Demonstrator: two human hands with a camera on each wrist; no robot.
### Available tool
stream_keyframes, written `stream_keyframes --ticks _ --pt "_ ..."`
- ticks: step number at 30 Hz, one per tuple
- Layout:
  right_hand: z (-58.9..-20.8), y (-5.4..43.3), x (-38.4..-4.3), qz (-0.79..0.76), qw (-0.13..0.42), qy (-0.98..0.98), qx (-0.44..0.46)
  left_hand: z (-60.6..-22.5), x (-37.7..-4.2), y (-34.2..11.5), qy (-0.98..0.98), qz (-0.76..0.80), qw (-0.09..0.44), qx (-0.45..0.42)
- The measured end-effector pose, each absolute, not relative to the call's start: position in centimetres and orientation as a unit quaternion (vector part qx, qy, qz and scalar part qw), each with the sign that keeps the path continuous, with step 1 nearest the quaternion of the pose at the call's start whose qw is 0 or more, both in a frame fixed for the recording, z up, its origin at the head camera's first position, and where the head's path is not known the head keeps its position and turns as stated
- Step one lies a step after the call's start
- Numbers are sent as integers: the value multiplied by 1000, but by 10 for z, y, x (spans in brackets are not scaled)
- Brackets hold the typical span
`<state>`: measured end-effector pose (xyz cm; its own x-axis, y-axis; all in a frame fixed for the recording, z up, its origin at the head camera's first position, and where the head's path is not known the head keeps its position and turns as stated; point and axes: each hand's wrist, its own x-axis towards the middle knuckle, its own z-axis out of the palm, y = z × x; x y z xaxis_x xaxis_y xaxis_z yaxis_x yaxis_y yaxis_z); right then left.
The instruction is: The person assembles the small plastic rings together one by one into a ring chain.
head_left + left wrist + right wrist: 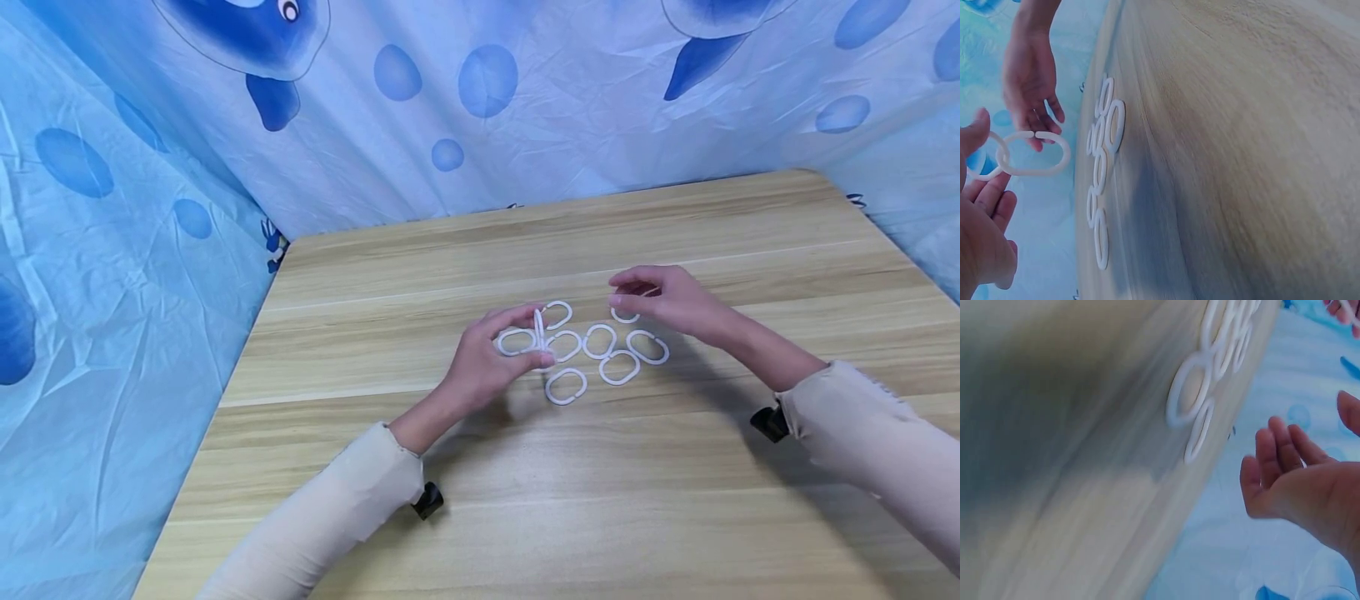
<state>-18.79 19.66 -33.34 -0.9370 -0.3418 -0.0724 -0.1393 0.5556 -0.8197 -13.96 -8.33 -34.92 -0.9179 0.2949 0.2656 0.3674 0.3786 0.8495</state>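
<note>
My left hand [487, 357] holds a white oval ring [974, 177] between thumb and fingers, above the table. Linked through it is a second white oval ring [1060, 164], which hangs toward the tabletop and has a small gap in its side. Several more such rings lie flat on the table between the hands, among them one ring [566, 387] nearest the front and another ring [649, 347] on the right. My right hand [667, 298] hovers over the far right of the group, fingers loosely bent. Nothing lies in its palm in the right wrist view.
The wood-grain table [465, 467] extends around both hands. A blue curtain [345, 158] with sea-animal prints hangs behind the table and along its left side. Dark small devices sit under both sleeve cuffs.
</note>
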Motion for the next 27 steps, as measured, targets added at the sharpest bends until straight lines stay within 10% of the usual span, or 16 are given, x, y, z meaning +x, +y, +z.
stream_keyframes --ticks 13,27 --pt "-347 219 -203 -322 4 930 -179 -347 -137 -85 -819 -540 42 -186" --pt "-362 211 -205 -210 18 959 -189 -340 -134 -84 -814 -552 34 -176"
